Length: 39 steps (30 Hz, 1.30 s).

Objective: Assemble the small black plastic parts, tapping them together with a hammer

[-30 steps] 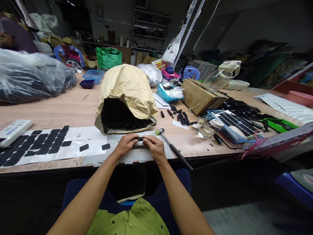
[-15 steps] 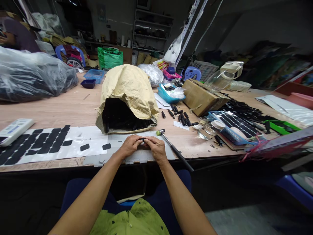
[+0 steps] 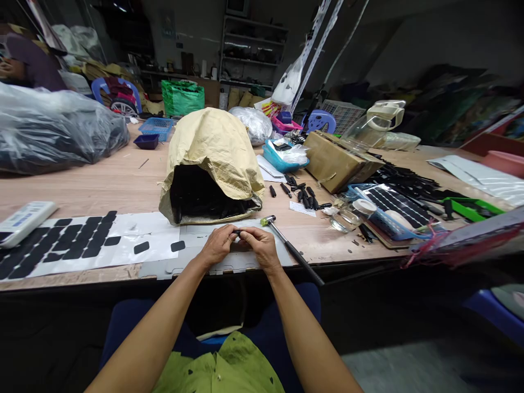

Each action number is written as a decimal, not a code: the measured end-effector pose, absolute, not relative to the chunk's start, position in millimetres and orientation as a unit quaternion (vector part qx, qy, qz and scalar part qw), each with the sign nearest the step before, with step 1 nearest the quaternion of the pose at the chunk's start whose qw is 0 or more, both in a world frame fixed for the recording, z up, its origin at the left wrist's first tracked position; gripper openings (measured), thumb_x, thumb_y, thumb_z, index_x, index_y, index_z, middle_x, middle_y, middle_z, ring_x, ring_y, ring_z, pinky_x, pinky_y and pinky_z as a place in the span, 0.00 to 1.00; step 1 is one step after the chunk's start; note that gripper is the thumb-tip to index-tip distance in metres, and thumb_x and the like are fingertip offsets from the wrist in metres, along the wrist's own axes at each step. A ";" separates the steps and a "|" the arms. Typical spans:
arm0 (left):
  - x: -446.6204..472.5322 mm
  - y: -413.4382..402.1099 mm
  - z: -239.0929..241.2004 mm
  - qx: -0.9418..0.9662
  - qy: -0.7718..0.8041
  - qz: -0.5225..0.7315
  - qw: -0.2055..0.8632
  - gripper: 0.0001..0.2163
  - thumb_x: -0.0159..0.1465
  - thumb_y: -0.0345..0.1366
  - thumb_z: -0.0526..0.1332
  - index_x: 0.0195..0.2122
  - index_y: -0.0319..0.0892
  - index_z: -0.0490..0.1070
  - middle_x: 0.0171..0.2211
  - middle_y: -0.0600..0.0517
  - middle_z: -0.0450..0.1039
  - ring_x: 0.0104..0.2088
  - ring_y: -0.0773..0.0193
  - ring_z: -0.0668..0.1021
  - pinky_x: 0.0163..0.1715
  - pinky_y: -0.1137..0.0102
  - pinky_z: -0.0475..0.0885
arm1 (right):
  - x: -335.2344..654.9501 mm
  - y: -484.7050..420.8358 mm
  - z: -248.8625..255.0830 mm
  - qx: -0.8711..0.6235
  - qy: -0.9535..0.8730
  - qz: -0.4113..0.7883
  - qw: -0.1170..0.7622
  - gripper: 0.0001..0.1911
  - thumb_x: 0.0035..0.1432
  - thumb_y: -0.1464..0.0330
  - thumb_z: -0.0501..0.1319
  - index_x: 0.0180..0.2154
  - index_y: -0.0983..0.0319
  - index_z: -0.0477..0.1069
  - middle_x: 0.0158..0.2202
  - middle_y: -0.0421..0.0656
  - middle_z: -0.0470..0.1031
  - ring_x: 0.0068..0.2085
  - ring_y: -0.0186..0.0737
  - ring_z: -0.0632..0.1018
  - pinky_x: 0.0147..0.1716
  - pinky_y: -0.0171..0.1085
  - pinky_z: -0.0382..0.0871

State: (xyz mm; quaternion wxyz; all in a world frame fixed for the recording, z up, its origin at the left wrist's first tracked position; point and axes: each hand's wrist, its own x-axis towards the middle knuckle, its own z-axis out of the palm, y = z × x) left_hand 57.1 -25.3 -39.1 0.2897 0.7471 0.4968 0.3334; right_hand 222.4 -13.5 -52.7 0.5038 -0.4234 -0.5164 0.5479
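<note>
My left hand (image 3: 215, 245) and my right hand (image 3: 259, 245) meet over the table's near edge, fingers pinched together on a small black part (image 3: 236, 233) held between them. Under the hands lies a grey mat (image 3: 229, 262). Just behind stands a tan sack (image 3: 213, 150), its open mouth full of black parts. A small hammer (image 3: 291, 250) with a black handle lies right of my right hand. To the left, a white sheet (image 3: 135, 229) carries rows of black pads (image 3: 69, 243).
Loose black parts (image 3: 303, 195) lie beyond the hammer, beside a cardboard box (image 3: 335, 161) and a blue tray (image 3: 282, 158). A solar panel (image 3: 388, 204) and a tape roll (image 3: 362, 207) sit at right. A large plastic bag (image 3: 53, 128) and a white remote (image 3: 24, 215) are at left.
My hands have drawn closer together, so less of the black part shows between them. Nothing else on the table has moved.
</note>
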 end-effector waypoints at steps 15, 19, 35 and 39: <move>55.0 -26.8 -41.2 0.747 0.461 0.378 0.295 0.13 0.67 0.36 0.51 0.49 0.43 0.70 0.44 0.48 0.72 0.46 0.58 0.74 0.49 0.63 0.67 | 220.9 -16.0 -52.3 -0.408 -0.580 0.515 0.481 0.22 0.61 0.48 0.54 0.37 0.60 0.70 0.28 0.39 0.70 0.26 0.34 0.72 0.25 0.33 0.69; 55.3 -25.8 -45.1 0.735 0.462 0.390 0.306 0.14 0.65 0.33 0.53 0.50 0.42 0.70 0.47 0.47 0.73 0.48 0.58 0.74 0.52 0.63 0.68 | 221.2 -16.2 -54.1 -0.401 -0.591 0.512 0.476 0.19 0.59 0.52 0.58 0.40 0.60 0.71 0.29 0.39 0.71 0.27 0.33 0.72 0.27 0.33 0.69; 60.7 -34.6 -41.9 0.666 0.487 0.432 0.364 0.27 0.57 0.26 0.56 0.59 0.48 0.57 0.32 0.57 0.76 0.35 0.64 0.77 0.43 0.68 0.70 | 218.3 -15.0 -58.1 -0.427 -0.629 0.463 0.455 0.14 0.52 0.56 0.66 0.33 0.60 0.72 0.27 0.37 0.71 0.29 0.33 0.70 0.29 0.32 0.65; 61.5 -37.5 -41.8 0.675 0.480 0.424 0.365 0.30 0.56 0.24 0.56 0.60 0.49 0.57 0.31 0.59 0.76 0.34 0.65 0.76 0.41 0.70 0.70 | 218.9 -18.6 -53.2 -0.446 -0.655 0.410 0.452 0.13 0.54 0.57 0.65 0.29 0.60 0.70 0.22 0.34 0.65 0.26 0.31 0.65 0.27 0.32 0.62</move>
